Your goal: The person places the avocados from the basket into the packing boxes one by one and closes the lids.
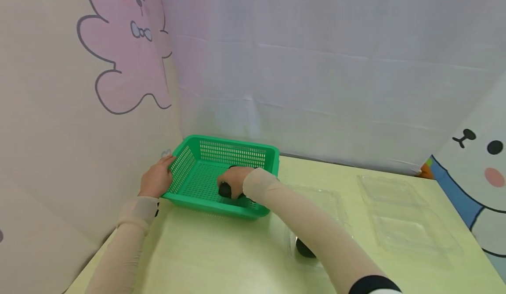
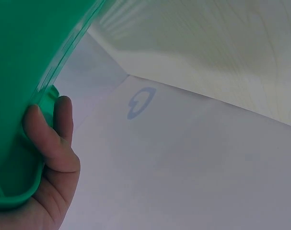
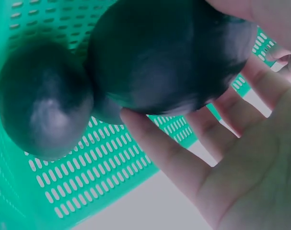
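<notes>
A green plastic basket (image 1: 223,205) with slotted walls stands on the table at the back left. My left hand (image 1: 157,177) grips its left rim, and the left wrist view shows the fingers bent around the edge. My right hand (image 1: 234,181) is inside the basket, near its right side. Between its thumb and fingers it holds a smooth, dark, egg-shaped object (image 3: 169,57). A second dark rounded object (image 3: 45,103) lies beside it, and part of a third (image 3: 107,109) shows behind. Their exact kind cannot be told.
A clear plastic tray (image 1: 330,199) lies partly under my right forearm, with another dark round object (image 1: 303,248) in it. Farther right is a clear plastic container (image 1: 403,228) with hollows. White cloth walls (image 1: 316,87) with printed animals border the table (image 1: 197,254).
</notes>
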Available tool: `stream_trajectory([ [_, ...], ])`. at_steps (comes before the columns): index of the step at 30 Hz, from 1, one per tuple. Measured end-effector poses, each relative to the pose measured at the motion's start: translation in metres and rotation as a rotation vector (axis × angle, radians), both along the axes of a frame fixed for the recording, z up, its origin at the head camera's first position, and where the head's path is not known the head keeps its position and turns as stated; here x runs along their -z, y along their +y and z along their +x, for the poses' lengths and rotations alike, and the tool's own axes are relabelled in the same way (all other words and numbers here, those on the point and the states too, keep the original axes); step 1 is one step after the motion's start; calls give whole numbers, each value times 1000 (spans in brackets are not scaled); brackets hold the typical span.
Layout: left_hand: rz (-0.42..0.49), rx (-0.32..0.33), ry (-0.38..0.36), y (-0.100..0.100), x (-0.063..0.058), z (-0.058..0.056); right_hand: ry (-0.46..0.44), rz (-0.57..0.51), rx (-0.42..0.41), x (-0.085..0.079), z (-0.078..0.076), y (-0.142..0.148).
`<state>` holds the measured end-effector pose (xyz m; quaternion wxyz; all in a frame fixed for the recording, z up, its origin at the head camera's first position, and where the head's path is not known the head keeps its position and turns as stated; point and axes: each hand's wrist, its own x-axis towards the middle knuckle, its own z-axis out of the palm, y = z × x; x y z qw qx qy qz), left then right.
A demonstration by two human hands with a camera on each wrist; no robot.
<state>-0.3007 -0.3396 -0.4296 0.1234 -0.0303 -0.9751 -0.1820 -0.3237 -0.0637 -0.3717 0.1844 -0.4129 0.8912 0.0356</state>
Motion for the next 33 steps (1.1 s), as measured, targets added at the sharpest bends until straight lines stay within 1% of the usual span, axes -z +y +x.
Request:
stream_trajectory([
  [6, 1, -4, 3, 1, 0, -1, 15, -21, -25, -1, -2, 4],
  [12, -4, -4, -4, 1, -1, -2, 11, -50, -31, -5, -3, 6],
  [17, -3, -2, -14, 1, -3, -1, 19, -43, -32, -8, -4, 9],
  [27, 11, 9, -7, 0, -1, -3, 78, -56, -71, -15, -2, 17],
  [33, 15, 14, -1, 0, -2, -1, 107, -74, -84, -13, -2, 22],
])
